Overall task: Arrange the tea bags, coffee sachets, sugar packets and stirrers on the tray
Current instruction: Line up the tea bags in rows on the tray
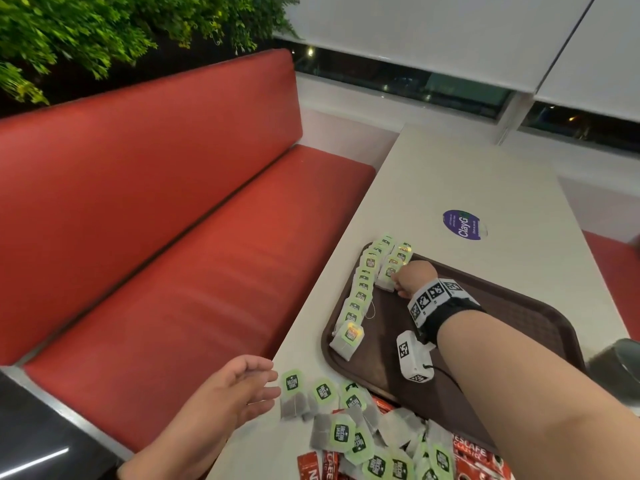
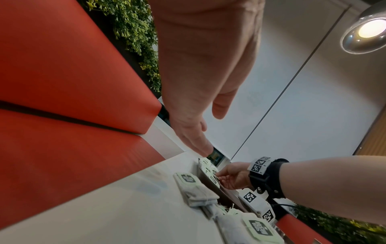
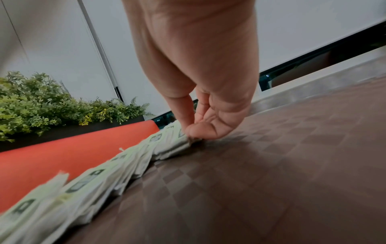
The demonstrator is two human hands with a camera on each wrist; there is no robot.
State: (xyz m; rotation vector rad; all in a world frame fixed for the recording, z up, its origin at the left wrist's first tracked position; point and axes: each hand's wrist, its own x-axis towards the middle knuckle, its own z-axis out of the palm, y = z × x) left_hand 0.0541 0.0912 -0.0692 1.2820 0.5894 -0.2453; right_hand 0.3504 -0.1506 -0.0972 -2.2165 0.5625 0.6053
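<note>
The grey paper tea bag with a green tag (image 1: 388, 279) lay at the near end of a short second row in the far left corner of the dark brown textured plastic tray (image 1: 519, 306), and the right hand (image 1: 414, 278) pinched its edge between thumb and fingertips (image 3: 196, 132), pressing it down onto the tray floor. Just left of it a long overlapping row of tea bags (image 1: 360, 296) ran along the tray's left rim, from the far corner to the near left corner. To the right of both rows the tray floor lay bare as far as its right rim. The tray sat near the left edge of the off-white rectangular table (image 1: 467, 174). At the near edge of the table a loose heap of tea bags (image 1: 346, 431) lay mixed with red coffee sachets (image 1: 474, 459), touching the tray's near rim. The left hand (image 1: 239, 386) hovered with fingers spread and relaxed at the table's left edge, just beside the heap, holding nothing. A red padded bench (image 1: 156, 220) ran along the table's left side.

The right wrist view alone showed the pinch on the bag's edge; the left wrist view showed the open palm (image 2: 188, 99) above the table; only the head view showed the sachets and a round purple sticker (image 1: 462, 225) beyond the tray
</note>
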